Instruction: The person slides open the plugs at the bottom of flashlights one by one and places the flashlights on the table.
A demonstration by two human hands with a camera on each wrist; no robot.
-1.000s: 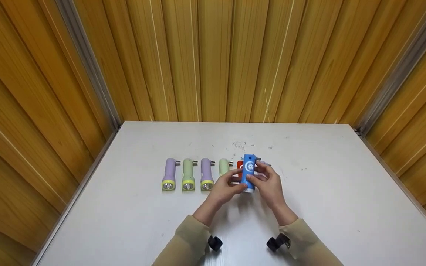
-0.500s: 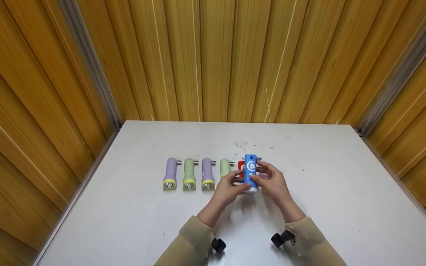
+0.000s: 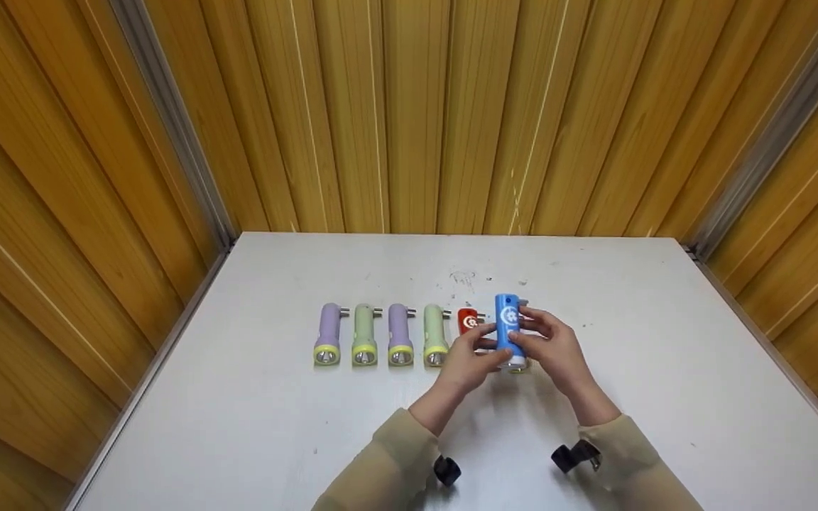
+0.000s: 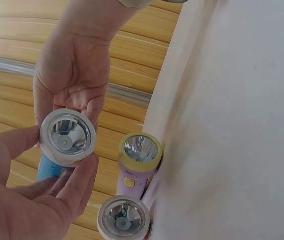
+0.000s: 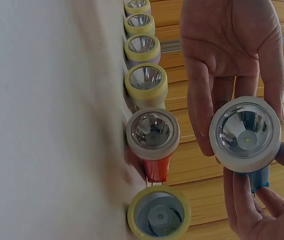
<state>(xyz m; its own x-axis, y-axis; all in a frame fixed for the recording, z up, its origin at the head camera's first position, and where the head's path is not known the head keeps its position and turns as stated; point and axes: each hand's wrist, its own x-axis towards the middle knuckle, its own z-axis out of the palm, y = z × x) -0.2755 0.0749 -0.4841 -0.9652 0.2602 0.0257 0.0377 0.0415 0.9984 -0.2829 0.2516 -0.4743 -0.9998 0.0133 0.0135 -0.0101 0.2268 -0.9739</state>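
A blue flashlight (image 3: 508, 319) with a white head ring and a white logo is held between both hands, above the row on the table. Its round lens faces both wrist cameras, near the middle of the left wrist view. My left hand (image 3: 467, 362) grips it from the left, thumb near the white head. From the right, my right hand (image 3: 554, 350) grips its body, thumb on the front. Beneath lies a red flashlight (image 3: 469, 321), partly covered by the left hand. A purple flashlight (image 4: 132, 182) with a yellow ring is mostly hidden behind the hands in the head view.
Left of the hands, purple (image 3: 327, 332), green (image 3: 364, 332), purple (image 3: 400, 332) and green (image 3: 435, 328) flashlights lie in a row, lenses toward me and metal prongs pointing right. They rest on a white table (image 3: 238, 426). Wood-patterned panels (image 3: 409, 121) enclose the back and sides.
Both hands have carried the blue flashlight to the right. The red flashlight and the head of the nearest green one now show more; the row itself stays in place.
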